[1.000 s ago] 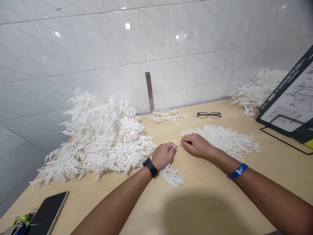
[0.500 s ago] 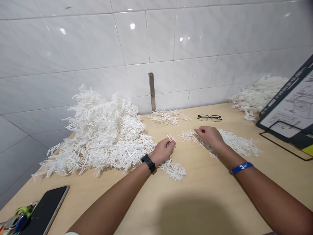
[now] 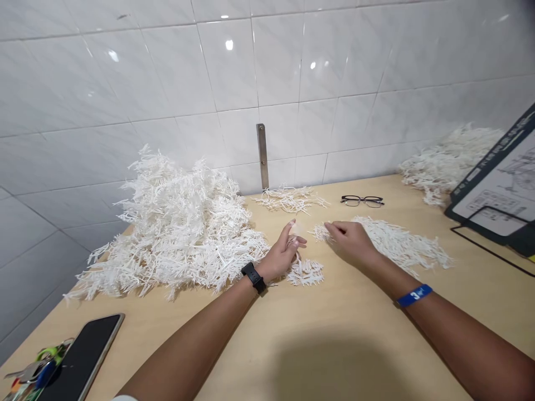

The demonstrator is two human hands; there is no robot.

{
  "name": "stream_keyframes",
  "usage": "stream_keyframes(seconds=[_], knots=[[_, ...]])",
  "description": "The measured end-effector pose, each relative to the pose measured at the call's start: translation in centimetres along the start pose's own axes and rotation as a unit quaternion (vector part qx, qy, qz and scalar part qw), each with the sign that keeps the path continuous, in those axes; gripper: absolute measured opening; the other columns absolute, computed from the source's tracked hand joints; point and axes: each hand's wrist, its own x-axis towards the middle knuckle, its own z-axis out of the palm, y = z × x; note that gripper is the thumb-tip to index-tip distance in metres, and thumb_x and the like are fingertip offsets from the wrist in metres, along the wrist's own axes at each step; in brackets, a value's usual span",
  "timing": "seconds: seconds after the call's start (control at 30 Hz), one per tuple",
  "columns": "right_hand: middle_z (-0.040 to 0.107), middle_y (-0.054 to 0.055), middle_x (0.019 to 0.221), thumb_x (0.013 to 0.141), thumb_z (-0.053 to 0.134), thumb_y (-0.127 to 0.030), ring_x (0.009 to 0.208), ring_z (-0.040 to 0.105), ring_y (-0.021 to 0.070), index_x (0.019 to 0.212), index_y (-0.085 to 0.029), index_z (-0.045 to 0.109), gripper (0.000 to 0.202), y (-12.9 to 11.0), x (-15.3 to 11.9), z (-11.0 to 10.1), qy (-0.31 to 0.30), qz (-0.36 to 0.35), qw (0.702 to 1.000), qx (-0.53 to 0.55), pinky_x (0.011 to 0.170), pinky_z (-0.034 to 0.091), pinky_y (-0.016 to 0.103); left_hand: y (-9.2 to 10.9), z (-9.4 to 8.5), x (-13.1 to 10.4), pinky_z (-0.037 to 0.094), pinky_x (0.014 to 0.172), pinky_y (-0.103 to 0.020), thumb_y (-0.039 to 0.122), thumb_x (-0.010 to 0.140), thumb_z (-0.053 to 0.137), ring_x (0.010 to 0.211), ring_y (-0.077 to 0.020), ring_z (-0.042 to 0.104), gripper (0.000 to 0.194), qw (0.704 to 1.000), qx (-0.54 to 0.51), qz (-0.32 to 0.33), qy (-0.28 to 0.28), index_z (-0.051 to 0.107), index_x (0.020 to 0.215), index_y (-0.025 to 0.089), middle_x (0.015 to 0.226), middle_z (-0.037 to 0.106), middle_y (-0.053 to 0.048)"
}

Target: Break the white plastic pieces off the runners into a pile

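My left hand (image 3: 282, 253), with a black watch on its wrist, has its index finger lifted away from the thumb. A white branched plastic piece (image 3: 306, 273) trails from under its fingers onto the table, so the hand still grips it. Just left of that hand rises a big tangled heap of similar white branched pieces (image 3: 179, 223). My right hand (image 3: 351, 239) is closed, thumb against the fingers, over the left end of a flatter pile of white pieces (image 3: 401, 242). What its fingers hold, if anything, is hidden. A blue band circles the right wrist.
Loose thin white strands (image 3: 290, 199) lie near the tiled wall, beside a metal bracket (image 3: 262, 156). Eyeglasses (image 3: 361, 201) rest behind my right hand. Another white heap (image 3: 451, 161) and a printed board (image 3: 501, 184) stand at right. A phone (image 3: 81, 356) and keys (image 3: 35, 370) lie at front left.
My left hand has opened its index finger and thumb apart, and the piece under it has shifted slightly up and right. My right hand has moved a little left, toward the left hand.
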Motion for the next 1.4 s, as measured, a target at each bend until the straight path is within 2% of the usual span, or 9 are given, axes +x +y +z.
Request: stream_keyframes(seconds=[0.17,0.3,0.57,0.73,0.87,1.0,1.13,1.33,1.4], knots=[[0.053,-0.002,0.065,0.089,0.052,-0.043,0.062,0.047,0.0133,0.071,-0.019,0.058,0.03,-2.3,-1.5,1.4,-0.215,-0.13,0.965,0.078,0.058,0.034,0.025,-0.5,0.0,0.1,0.048,0.064,-0.023,0.024,0.094,0.046,0.069,-0.0056,0.055,0.064,0.999,0.001,0.018,0.027,0.02,0.152,0.034,0.141,0.046,-0.013],[0.054,-0.002,0.069,0.083,0.063,-0.042,0.063,0.048,0.0133,0.08,-0.02,0.063,0.023,-2.8,-2.0,2.1,-0.288,-0.173,0.94,0.059,0.06,0.034,0.024,-0.4,0.0,0.1,0.051,0.069,-0.025,0.017,0.091,0.045,0.077,-0.0077,0.056,0.061,0.998,0.026,0.035,0.051,0.029,0.149,0.031,0.149,0.037,-0.014],[0.06,0.001,0.077,0.083,0.059,-0.024,0.073,0.053,0.0151,0.082,-0.019,0.064,0.007,-2.5,-1.9,1.5,-0.323,-0.21,0.921,0.051,0.067,0.039,0.025,-0.7,0.2,0.3,0.051,0.085,-0.03,0.02,0.089,0.053,0.101,-0.0152,0.06,0.064,0.993,0.03,0.041,0.108,0.028,0.147,0.025,0.141,0.043,-0.016],[0.064,0.003,0.082,0.086,0.052,-0.023,0.076,0.057,0.0163,0.084,-0.018,0.065,0.014,-1.8,-1.3,1.0,-0.329,-0.162,0.929,0.053,0.07,0.042,0.026,-0.5,0.3,0.3,0.048,0.082,-0.027,0.024,0.086,0.055,0.092,-0.0146,0.058,0.017,0.975,0.144,0.063,0.156,0.062,0.1,0.017,0.113,0.059,-0.009],[0.061,0.003,0.086,0.082,0.059,-0.028,0.078,0.054,0.0165,0.093,-0.018,0.065,0.017,-1.6,-1.0,0.1,-0.357,-0.147,0.921,0.048,0.07,0.041,0.026,-0.1,0.4,0.1,0.043,0.067,-0.024,0.03,0.089,0.05,0.07,-0.0122,0.054,0.02,0.98,0.169,0.011,0.107,0.064,0.085,0.017,0.077,0.064,-0.002],[0.056,0.001,0.085,0.069,0.07,-0.025,0.074,0.049,0.0149,0.099,-0.019,0.062,0.031,-1.7,-1.1,-1.0,-0.426,-0.129,0.895,0.024,0.063,0.038,0.024,0.5,0.5,-0.2,0.039,0.064,-0.024,0.034,0.089,0.049,0.066,-0.0116,0.054,0.025,0.981,0.189,-0.01,0.038,0.067,0.082,0.017,0.076,0.068,0.0],[0.051,-0.001,0.073,0.076,0.061,-0.025,0.066,0.045,0.0131,0.078,-0.018,0.055,0.009,-1.8,-1.4,-0.4,-0.386,-0.126,0.914,-0.002,0.058,0.032,0.024,0.4,0.5,-0.1,0.039,0.063,-0.023,0.033,0.089,0.049,0.068,-0.0121,0.055,0.024,0.982,0.185,-0.011,0.045,0.067,0.083,0.017,0.076,0.067,0.0],[0.048,-0.004,0.064,0.084,0.054,-0.031,0.062,0.043,0.0125,0.07,-0.019,0.047,0.02,-1.6,-1.5,1.3,-0.307,-0.132,0.942,0.013,0.059,0.028,0.025,-0.3,0.1,0.3,0.038,0.061,-0.023,0.037,0.089,0.052,0.066,-0.0113,0.051,0.023,0.97,0.181,0.006,0.163,0.061,0.084,0.017,0.071,0.059,0.002],[0.047,-0.004,0.064,0.085,0.054,-0.033,0.062,0.043,0.0122,0.069,-0.019,0.046,0.022,-1.4,-1.5,1.5,-0.29,-0.12,0.949,0.032,0.059,0.029,0.025,-0.4,0.1,0.3,0.037,0.061,-0.024,0.042,0.091,0.049,0.063,-0.0113,0.049,0.032,0.97,0.186,0.003,0.156,0.06,0.075,0.016,0.065,0.057,0.002]])
